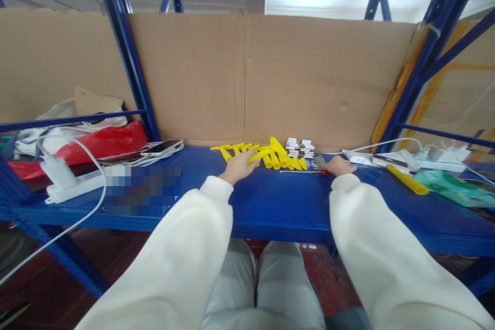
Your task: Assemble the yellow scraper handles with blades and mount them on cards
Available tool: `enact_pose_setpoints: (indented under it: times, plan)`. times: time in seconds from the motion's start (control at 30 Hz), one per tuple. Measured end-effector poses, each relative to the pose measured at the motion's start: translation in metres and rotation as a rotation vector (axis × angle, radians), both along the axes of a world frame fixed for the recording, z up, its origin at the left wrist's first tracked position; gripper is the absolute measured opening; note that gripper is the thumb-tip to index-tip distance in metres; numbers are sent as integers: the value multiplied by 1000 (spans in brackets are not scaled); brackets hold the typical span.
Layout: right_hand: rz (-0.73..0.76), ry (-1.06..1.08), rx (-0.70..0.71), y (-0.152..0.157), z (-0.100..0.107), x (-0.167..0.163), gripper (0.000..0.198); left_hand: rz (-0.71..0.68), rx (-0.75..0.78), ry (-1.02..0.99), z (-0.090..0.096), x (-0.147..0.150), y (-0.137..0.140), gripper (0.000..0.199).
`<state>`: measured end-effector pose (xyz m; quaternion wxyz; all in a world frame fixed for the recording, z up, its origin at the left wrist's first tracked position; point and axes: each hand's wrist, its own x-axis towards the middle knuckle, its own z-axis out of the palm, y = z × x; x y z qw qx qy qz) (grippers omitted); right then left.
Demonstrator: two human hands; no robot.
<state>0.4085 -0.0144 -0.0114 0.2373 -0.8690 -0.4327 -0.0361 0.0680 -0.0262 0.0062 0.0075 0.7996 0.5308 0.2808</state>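
Two bare hands reach out over a blue table (pixel 286 201), their white sleeves coming in from either side. The left hand (pixel 240 166) has its fingers closed around a slender yellow piece (pixel 260 154), which points away to the right of that hand. Just beyond the left hand and to its left lie yellow T-shaped pieces (pixel 225 153); just to its right, yellow tubes (pixel 275 161) lie with their round ends facing the person.

The right hand (pixel 339 165) rests low with its fingers curled beside a flat metal blade (pixel 320 162) with a reddish end; whether it grips this or only touches it cannot be told. Immediately left of the right hand, by the blade, small silvery bits (pixel 311 163) are scattered. A little farther left are short yellow wedges (pixel 295 163), and a thin rod (pixel 299 171) lies on their near side, between the two hands. Behind the wedges, also between the hands but farther out, small white pieces (pixel 300 147) sit in stacked rows.

Well to the right of the right hand are a single yellow tube (pixel 408 180) and a green packet (pixel 456 188). Well to the left of the left hand is a red bag (pixel 104 144).
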Motion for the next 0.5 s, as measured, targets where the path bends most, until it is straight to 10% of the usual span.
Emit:
enact_pose_setpoints:
  times: [0.5]
  plan:
    - [5, 18, -14, -10, 14, -13, 43, -34, 3, 100, -2, 2, -1, 40]
